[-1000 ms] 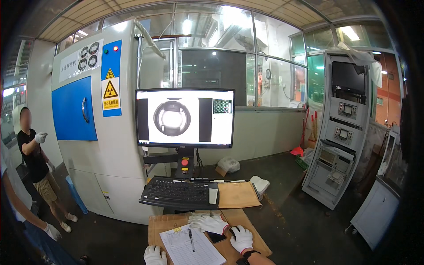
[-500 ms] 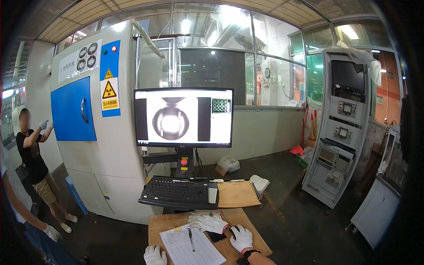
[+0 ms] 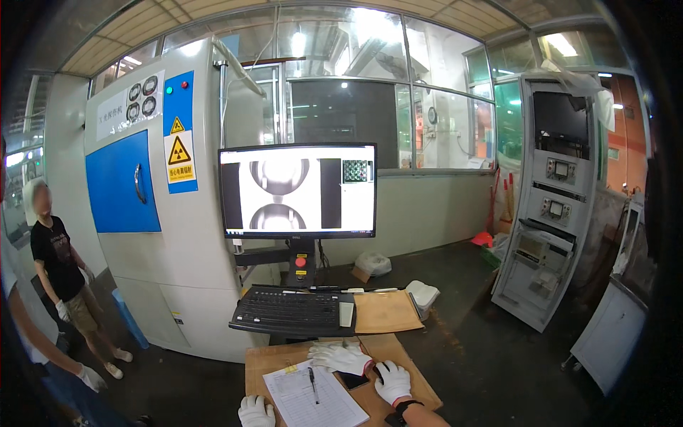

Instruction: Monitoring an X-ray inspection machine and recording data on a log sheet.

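2 gloved hands | form sheet [image 3: 313, 398] between left hand [image 3: 256, 410], right hand [image 3: 393, 382]

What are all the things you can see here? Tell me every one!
Flat computer monitor: one, black frame, grey scan picture, above the keyboard.
Black keyboard: one, on a tray below the monitor.
Brown paper envelope: one, right of the keyboard.
White machine cabinet with blue door: one, left.
Grey control cabinet: one, right.
Paper form: one, white, on the wooden desk.
Black pen: one, on the form.
Spare white gloves: a pile, on the desk.
Standing person: one, black shirt, far left.
Left hand: white glove, beside the form.
Right hand: white glove, on the desk.
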### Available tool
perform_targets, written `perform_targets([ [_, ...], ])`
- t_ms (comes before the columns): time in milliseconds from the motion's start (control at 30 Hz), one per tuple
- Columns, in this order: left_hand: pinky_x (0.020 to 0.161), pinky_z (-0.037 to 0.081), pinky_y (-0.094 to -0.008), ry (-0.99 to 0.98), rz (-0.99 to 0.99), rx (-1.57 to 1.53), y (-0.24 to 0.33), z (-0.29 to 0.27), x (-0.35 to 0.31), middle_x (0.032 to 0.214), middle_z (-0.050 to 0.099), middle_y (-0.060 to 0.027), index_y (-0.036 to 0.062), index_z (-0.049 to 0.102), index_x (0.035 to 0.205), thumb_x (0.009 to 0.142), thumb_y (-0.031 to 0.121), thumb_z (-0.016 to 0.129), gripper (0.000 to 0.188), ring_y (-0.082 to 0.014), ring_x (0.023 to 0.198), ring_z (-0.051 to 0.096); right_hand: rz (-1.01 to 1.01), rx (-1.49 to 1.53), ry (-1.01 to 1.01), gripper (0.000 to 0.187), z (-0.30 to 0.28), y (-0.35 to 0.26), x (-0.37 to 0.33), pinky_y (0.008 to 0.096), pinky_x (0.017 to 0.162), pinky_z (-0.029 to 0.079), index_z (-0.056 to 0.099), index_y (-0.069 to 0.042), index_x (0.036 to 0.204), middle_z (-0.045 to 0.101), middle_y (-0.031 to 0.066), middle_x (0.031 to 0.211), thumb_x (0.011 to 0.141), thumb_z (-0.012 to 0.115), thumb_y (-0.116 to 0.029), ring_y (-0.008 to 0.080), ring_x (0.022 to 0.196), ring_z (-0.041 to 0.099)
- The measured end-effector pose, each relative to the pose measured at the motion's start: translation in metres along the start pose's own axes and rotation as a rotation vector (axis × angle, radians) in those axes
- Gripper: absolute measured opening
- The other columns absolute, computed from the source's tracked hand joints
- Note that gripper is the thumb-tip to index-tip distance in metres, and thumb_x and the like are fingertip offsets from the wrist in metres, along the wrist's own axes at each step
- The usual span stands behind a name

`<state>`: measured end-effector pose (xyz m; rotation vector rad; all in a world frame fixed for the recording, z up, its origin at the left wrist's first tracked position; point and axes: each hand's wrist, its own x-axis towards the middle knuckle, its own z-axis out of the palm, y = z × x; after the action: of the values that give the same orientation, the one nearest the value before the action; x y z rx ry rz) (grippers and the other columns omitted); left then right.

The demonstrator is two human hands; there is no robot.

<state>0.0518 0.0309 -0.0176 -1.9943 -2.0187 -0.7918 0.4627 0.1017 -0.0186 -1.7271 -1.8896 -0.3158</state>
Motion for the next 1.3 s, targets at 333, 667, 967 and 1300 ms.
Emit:
perform_targets([
  [333,0.11,0.045,-0.0515,-0.129,0.097,-0.034,0.001,-0.048,-0.075,0.138,0.061,-0.0217,0.0061,0.064,0.13,0.096,0.032,0.061,0.044,-0.044,0.13,0.054,0.085,0.094,-0.082,0.062,-0.034,0.0,-0.017,0.053,0.105,0.044,0.058,-0.015,0.139,0.057,0.0148,0.141,0.086,0.071,-0.044,0.0401,0.123,0.056],
  [667,0.101,0.05,-0.0526,-0.103,-0.304,-0.28,0.004,-0.042,-0.09,0.149,0.051,-0.0251,0.011,0.061,0.132,0.096,0.029,0.061,0.04,-0.0448,0.118,0.061,-0.172,0.11,-0.169,0.058,-0.112,-0.017,-0.12,0.0539,0.105,0.042,0.062,-0.011,0.133,0.057,0.0172,0.139,0.083,0.076,-0.037,0.0408,0.126,0.053],
  [967,0.098,0.053,-0.0502,-0.121,-0.336,-0.302,-0.01,-0.025,-0.085,0.147,0.053,-0.024,0.0151,0.064,0.131,0.092,0.03,0.066,0.041,-0.0425,0.111,0.065,-0.191,-0.055,-0.238,0.063,-0.095,-0.027,-0.156,0.0563,0.117,0.034,0.059,-0.009,0.139,0.057,0.0185,0.142,0.085,0.075,-0.039,0.0419,0.135,0.049],
  [1300,0.095,0.054,-0.0507,-0.12,-0.221,-0.381,-0.026,-0.007,-0.026,0.143,0.055,-0.0254,0.0169,0.063,0.127,0.091,0.029,0.069,0.039,-0.0445,0.108,0.066,-0.157,-0.095,-0.205,0.08,-0.056,-0.02,-0.139,0.0649,0.115,0.031,0.053,-0.009,0.145,0.053,0.0225,0.147,0.077,0.078,-0.042,0.0485,0.138,0.044],
])
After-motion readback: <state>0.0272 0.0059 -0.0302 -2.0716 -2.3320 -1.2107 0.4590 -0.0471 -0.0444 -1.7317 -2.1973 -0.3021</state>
